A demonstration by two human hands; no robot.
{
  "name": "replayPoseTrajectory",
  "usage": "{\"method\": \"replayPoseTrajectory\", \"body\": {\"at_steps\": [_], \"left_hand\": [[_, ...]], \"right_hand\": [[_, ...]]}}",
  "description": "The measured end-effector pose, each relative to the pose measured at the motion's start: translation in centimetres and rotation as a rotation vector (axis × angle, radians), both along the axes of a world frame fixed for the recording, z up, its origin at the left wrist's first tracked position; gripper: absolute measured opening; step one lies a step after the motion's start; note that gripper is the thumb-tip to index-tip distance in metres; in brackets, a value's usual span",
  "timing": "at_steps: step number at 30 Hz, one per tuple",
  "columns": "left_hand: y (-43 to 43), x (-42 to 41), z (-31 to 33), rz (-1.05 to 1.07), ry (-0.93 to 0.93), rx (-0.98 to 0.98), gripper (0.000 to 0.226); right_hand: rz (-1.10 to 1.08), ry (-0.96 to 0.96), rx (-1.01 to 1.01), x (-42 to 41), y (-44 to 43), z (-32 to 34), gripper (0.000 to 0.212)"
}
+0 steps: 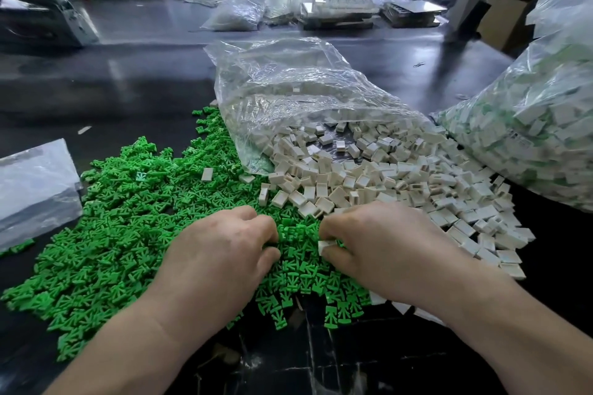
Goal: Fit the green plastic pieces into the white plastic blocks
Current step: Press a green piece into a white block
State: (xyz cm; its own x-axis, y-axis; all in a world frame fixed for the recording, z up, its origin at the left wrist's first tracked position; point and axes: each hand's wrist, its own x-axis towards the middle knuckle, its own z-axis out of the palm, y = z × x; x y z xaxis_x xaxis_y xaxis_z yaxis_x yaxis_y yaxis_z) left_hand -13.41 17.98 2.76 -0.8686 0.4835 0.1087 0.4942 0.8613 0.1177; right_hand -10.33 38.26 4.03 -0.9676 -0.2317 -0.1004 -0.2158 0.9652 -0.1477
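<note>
up close, right hand (378, 244) pinches one white block (324, 246) near left hand (224, 250).

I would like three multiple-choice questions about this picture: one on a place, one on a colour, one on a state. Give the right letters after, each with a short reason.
1. Where does the green pile lie relative to the loose white blocks?
A) left of them
B) right of them
C) inside a box

2. What colour is the piece pinched by the right hand?
A) green
B) white
C) blue

3. How is the middle clear bag?
A) tied shut
B) open, blocks spilling out
C) folded flat

1 A: green covers the table left of the blocks.
2 B: what shows of it is white.
3 B: blocks run out of its mouth.
</note>
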Motion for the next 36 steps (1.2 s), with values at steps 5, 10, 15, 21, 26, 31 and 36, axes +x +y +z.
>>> {"method": "replayPoseTrajectory", "body": {"at_steps": [5, 10, 15, 21, 26, 31, 36], "left_hand": [[-0.1, -0.3, -0.2, -0.040, 0.053, 0.049, 0.016], [-0.4, -0.4, -0.3, -0.023, 0.081, 0.062, 0.045], [0.1, -0.3, -0.1, -0.053, 0.122, 0.106, 0.029], [0.9, -0.1, -0.5, -0.124, 0.080, 0.074, 0.038], [1.0, -0.4, -0.6, -0.146, 0.118, 0.155, 0.008], [0.7, -0.4, -0.4, 0.030, -0.091, 0.598, 0.018], [0.7, -0.5, 0.4, 0.137, -0.646, 1.311, 0.019]], "right_hand": [[-0.078, 0.063, -0.410, 0.0, 0.8, -0.4, 0.012], [-0.206, -0.112, -0.894, -0.2, 1.0, -0.4, 0.003], [-0.293, -0.313, -1.301, -0.5, 0.7, -0.1, 0.006], [-0.297, -0.449, -1.616, -0.7, 0.6, 0.1, 0.018], [-0.251, -0.458, -1.666, -0.7, 0.7, 0.3, 0.014], [-0.343, -0.439, -1.737, -1.0, 0.8, -0.1, 0.027], [-0.354, -0.465, -1.735, -1.1, 0.9, -0.3, 0.040]]}}
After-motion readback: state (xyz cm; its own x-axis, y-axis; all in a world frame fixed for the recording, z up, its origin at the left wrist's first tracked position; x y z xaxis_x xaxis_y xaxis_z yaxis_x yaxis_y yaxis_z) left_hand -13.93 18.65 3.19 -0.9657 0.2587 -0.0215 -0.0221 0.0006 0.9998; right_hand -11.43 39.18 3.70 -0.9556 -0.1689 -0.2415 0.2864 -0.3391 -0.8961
